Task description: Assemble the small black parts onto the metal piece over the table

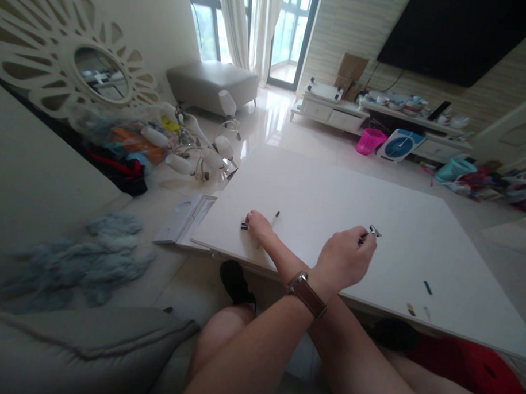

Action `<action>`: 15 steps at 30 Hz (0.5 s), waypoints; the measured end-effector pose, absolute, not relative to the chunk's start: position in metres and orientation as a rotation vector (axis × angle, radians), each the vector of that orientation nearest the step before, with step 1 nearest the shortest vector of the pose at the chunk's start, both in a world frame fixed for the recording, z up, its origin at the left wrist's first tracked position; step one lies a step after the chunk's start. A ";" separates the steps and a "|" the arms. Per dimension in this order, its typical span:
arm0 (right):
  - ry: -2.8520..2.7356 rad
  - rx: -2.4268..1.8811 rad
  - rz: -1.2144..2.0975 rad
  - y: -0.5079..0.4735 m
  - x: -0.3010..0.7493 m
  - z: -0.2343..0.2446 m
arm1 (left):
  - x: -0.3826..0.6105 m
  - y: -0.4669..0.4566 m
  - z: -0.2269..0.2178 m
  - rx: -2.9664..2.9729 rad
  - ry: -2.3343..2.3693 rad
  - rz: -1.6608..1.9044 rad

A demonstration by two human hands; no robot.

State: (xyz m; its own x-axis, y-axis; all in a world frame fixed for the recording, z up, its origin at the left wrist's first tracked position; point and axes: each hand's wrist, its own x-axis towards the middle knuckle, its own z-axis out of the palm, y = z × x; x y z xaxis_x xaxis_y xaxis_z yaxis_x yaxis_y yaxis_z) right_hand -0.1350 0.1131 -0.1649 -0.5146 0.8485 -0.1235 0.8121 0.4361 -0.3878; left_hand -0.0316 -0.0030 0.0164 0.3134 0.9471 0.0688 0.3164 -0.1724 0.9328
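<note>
My forearms cross over the white table (315,187). My left hand (347,257), a watch (307,291) on its wrist, reaches to the right. It is closed around a razor (374,231) with a silver T-shaped head, held above the tabletop. My right hand (258,224) passes beneath to the left side, fingers pinched on a small black piece (243,225) at the table surface. Beside it lies a slim clear stick with a black tip (276,217). Toward the right front lie a dark strip (428,288), a small yellow-and-black piece (410,309) and a clear piece (427,312).
An open white box (184,220) is on the floor by the table's left edge. Past it sit a lamp fixture (199,154) and grey fluffy cloth (97,260). A pink basket (371,141) and a blue-white fan (400,145) stand behind. My knees are under the near edge.
</note>
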 end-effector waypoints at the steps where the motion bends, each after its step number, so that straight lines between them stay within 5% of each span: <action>1: -2.584 -1.500 0.613 0.112 -0.135 -0.165 | -0.032 -0.003 0.016 1.681 1.152 0.890; 15: -2.629 -1.404 0.480 0.103 -0.128 -0.166 | -0.033 -0.003 0.018 1.677 1.172 0.854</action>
